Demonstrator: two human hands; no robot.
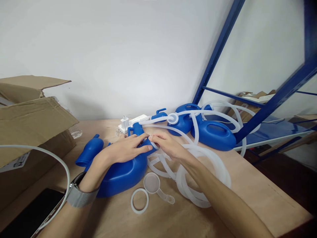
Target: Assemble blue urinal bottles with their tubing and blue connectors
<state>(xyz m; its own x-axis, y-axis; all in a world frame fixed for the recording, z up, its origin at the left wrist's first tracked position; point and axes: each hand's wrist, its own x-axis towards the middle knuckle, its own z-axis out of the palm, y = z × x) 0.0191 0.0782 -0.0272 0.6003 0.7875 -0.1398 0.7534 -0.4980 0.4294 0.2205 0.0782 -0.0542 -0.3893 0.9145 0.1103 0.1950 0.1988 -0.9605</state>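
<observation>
A blue plastic jug (121, 172) lies on its side on the wooden table (247, 195) in front of me. My left hand (126, 149) rests on the jug's neck, fingers wrapped over it. My right hand (165, 144) pinches a white plastic ring (151, 142) at the jug's mouth, right beside my left fingertips. Coils of clear white tubing (210, 165) lie under and around my right wrist. A loose white ring (139, 200) and a clear funnel piece (155, 185) lie on the table just in front of the jug.
Two more blue jugs (213, 134) with tubing stand behind, by a blue shelf frame (272, 102). A blue spout part (90, 150) lies left. An open cardboard box (32, 125) fills the left side. A white power strip (133, 120) sits by the wall; a dark phone (34, 215) lies near left.
</observation>
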